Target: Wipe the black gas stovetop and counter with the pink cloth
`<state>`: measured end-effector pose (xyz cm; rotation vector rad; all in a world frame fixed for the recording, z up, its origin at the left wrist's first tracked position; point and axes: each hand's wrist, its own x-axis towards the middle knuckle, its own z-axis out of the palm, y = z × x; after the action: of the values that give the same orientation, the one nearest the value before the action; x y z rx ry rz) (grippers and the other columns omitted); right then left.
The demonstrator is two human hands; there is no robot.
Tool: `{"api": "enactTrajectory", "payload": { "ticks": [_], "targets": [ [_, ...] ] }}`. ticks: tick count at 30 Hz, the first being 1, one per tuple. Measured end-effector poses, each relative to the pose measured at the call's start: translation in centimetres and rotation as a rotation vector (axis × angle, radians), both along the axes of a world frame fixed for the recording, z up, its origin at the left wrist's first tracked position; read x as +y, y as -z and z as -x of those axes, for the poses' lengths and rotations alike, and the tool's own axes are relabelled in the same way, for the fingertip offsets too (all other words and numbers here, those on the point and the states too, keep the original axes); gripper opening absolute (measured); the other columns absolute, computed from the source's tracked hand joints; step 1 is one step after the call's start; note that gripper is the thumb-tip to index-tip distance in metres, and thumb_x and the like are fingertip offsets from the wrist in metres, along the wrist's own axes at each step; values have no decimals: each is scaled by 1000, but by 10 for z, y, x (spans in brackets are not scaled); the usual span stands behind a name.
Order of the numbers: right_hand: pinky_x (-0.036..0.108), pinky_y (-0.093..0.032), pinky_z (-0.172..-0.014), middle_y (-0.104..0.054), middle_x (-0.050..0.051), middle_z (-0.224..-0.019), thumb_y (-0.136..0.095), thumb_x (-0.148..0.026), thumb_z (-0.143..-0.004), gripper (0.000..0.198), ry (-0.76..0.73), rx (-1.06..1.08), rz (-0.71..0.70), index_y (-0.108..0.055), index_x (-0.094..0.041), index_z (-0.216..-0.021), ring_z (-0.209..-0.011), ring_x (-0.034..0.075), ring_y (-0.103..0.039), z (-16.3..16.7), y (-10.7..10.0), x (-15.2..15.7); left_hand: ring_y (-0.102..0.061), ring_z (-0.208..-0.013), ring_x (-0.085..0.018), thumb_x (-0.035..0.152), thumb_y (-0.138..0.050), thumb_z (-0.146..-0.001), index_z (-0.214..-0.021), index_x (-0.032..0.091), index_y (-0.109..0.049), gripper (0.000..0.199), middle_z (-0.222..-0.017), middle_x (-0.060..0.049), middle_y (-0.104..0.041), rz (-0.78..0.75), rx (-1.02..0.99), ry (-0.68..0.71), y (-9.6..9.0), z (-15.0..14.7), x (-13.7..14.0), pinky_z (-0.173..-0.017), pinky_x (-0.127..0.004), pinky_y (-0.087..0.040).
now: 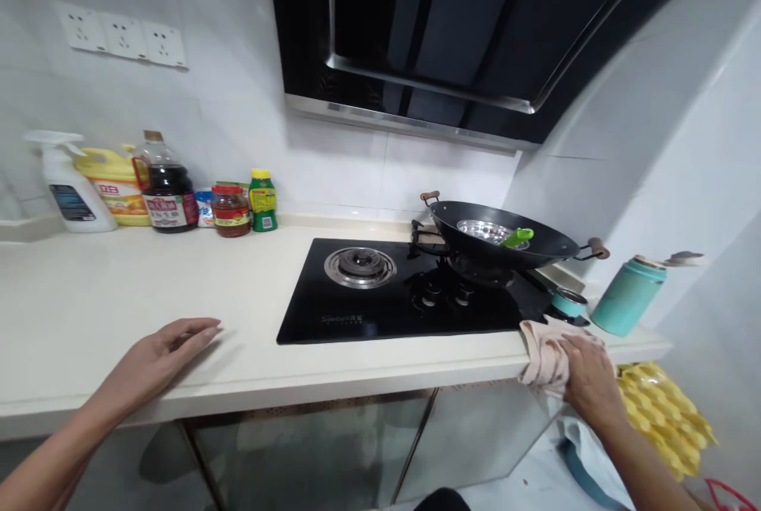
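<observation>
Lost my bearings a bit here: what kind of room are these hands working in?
Most likely a home kitchen: a black stove is set into the pale counter, a wok sits on it, and a range hood hangs above.

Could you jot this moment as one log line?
Left hand: empty, over white countertop | Right hand: on crumpled pale-pink cloth at countertop's edge | Round black wok: on black stovetop
</observation>
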<state>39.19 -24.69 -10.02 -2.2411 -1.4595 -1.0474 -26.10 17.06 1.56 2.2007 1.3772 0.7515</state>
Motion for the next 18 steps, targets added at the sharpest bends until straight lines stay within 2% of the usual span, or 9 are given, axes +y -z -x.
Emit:
{"api": "enactTrajectory", "payload": {
  "ticks": [4, 8, 12, 18],
  "targets": [
    [56, -35, -108, -53, 23, -129, -58, -29, -76, 60, 74, -43, 0, -43, -16, -133, -125, 41, -47, 2, 0, 3, -64, -118, -32, 72, -52, -79, -113, 23, -74, 63, -128, -7, -71, -17, 3, 14, -3, -4, -7, -103, -43, -50],
    [51, -37, -105, -57, 19, -124, -56, -22, -80, 50, 79, -96, 66, -47, -16, -129, -119, 36, -51, 44, -7, 23, -63, -116, -32, 74, -50, -80, -114, 22, -74, 67, -126, -9, -71, -60, 1, 64, 0, -6, -8, -103, -44, -49],
    [49, -37, -104, -58, 19, -121, -56, -17, -83, 43, -3, -108, 55, -51, -13, -126, -118, 34, -51, 116, -16, 62, -61, -119, -32, 75, -48, -82, -115, 22, -73, 68, -127, -9, -70, -65, -9, 97, 7, -6, -7, -105, -46, -46],
    [48, -43, -98, -62, 17, -116, -56, -14, -90, 25, -241, -110, -39, -60, -15, -115, -110, 31, -54, 265, -21, 156, -62, -120, -32, 68, -47, -86, -117, 21, -72, 62, -127, -11, -70, -95, 11, 140, 6, -5, -12, -107, -47, -43]
  ]
}}
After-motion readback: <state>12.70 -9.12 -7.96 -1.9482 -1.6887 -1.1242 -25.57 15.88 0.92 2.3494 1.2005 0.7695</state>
